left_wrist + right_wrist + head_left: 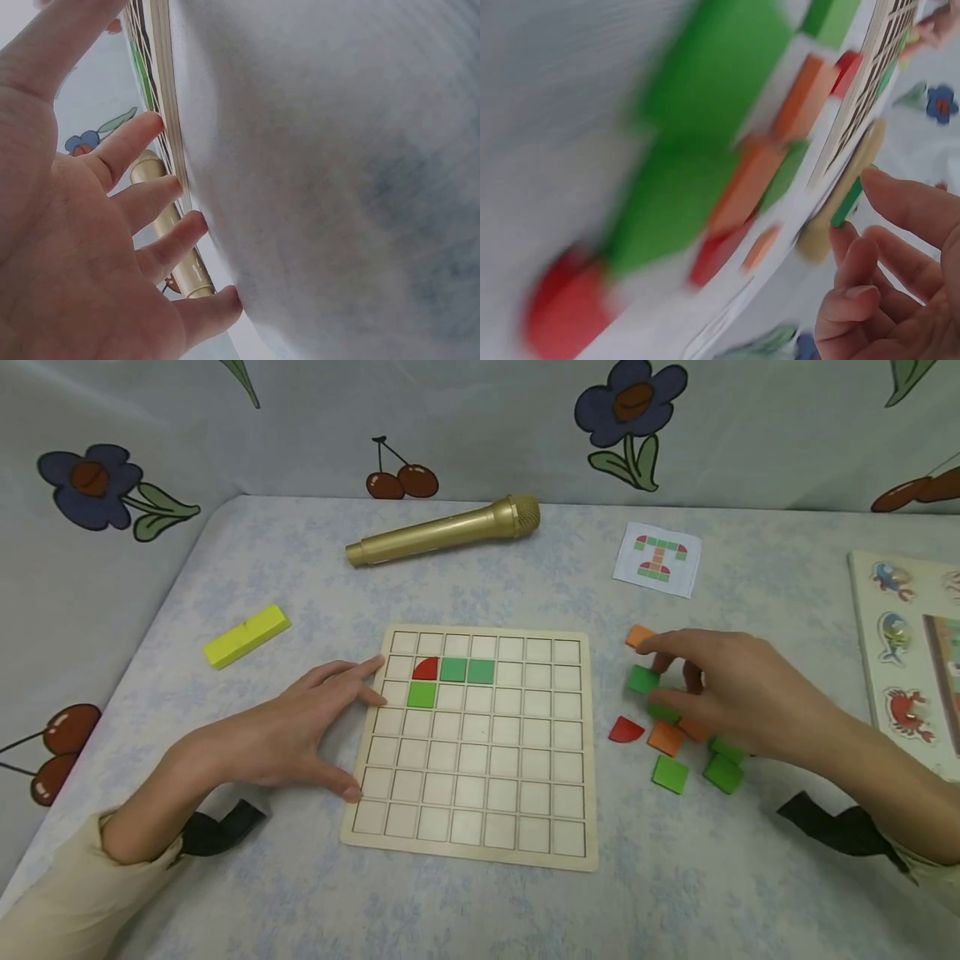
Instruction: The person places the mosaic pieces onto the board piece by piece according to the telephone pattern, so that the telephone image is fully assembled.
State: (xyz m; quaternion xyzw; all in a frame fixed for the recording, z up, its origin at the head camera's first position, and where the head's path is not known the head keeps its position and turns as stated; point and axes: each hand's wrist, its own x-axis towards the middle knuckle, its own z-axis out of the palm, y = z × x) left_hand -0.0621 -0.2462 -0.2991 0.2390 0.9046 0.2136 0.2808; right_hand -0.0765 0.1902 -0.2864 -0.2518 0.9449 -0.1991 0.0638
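My left hand (300, 722) spreads along the left edge of a wooden grid board (468, 853), its thumb and fingertips touching the rim. On the board lie a red quarter-circle tile (426, 669), two darker green tiles (453, 670) side by side, and a light green tile (422, 694) below the red one. To the right of the board, my right hand (731, 681) pinches a green square tile (847, 201) between thumb and fingers. Under and around that hand are loose orange tiles (665, 738), light green tiles (670, 774) and a red quarter-circle piece (626, 729).
A gold microphone (446, 533) lies behind the board. A yellow block (246, 637) is at the left. A paper card with a tile pattern (658, 560) sits at the back right, and a sea-animal board (892, 677) occupies the right edge.
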